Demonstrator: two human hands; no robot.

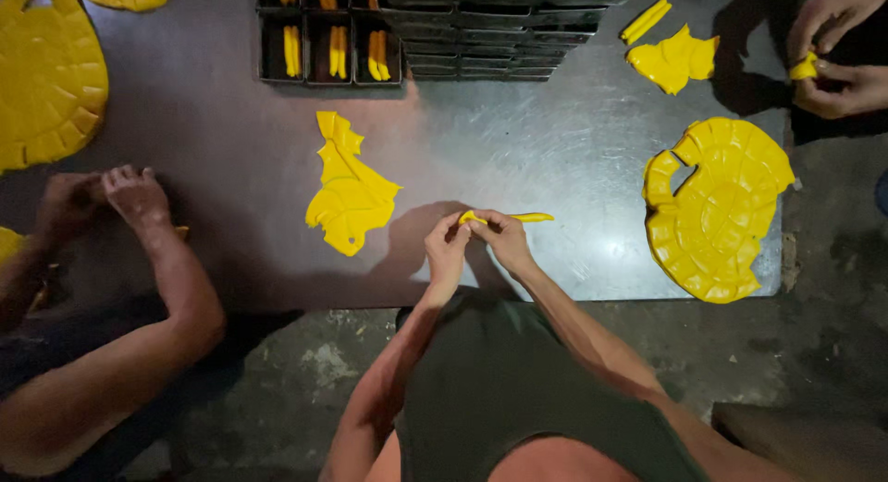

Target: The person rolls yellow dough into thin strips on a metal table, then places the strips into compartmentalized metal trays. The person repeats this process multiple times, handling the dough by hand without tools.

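Both hands meet over the near edge of the tabletop (518, 158). Left hand (446, 251) and right hand (504, 240) each pinch the near end of a thin yellow strip (518, 217); both grips clenched on it, fingertips touching. Strip runs rightward from the fingers, its far end free just above the metal surface. Left of the hands, a torn yellow sheet (350, 191) lies flat. Right, well apart, a round scored yellow disc (717, 209) with pieces missing. Smaller yellow scrap (673, 58) farther back, two loose sticks (645, 20) beside it. Black trays (330, 47) at the far edge hold upright yellow sticks. Co-worker's hands (102, 197) at left; another's hands (837, 52) at far right hold a small yellow piece.
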